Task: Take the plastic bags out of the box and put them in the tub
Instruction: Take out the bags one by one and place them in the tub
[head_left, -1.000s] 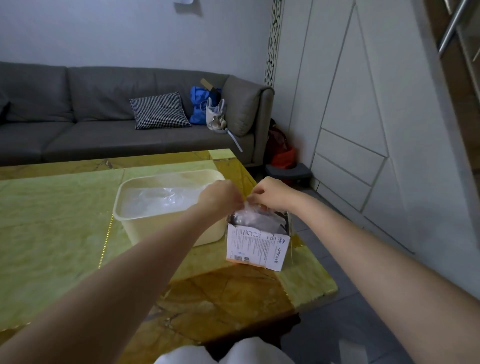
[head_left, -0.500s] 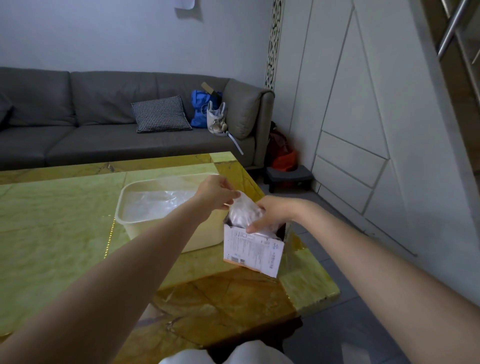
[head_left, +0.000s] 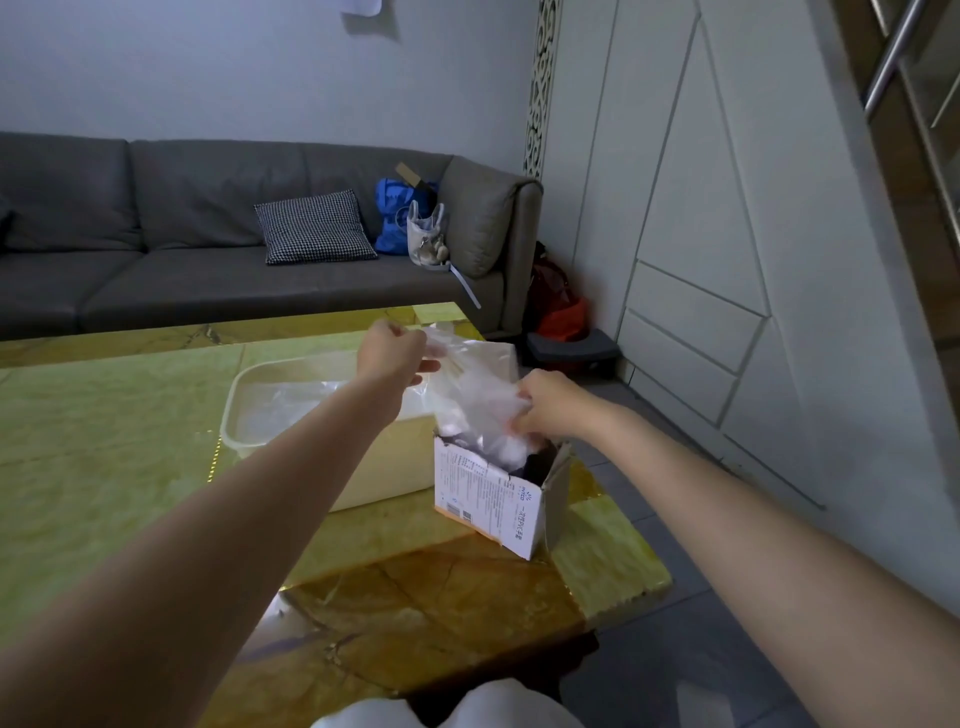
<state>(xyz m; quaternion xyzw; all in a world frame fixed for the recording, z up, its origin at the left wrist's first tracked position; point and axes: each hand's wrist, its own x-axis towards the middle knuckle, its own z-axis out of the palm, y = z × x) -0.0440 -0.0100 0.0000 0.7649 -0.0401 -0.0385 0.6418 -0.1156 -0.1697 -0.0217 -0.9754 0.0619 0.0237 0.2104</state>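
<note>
The left hand (head_left: 395, 353) has a pinching grip on the top of a plastic bag (head_left: 475, 387) above the box (head_left: 491, 493); the right hand (head_left: 545, 402) grips its lower part. Bags beneath may drag out and miss the tub (head_left: 244, 415)

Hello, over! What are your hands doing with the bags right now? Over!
Left hand pinches plastic bag up top, right hand grips it at the box. Bag half out, not yet in tub. Nothing in the way.
</note>
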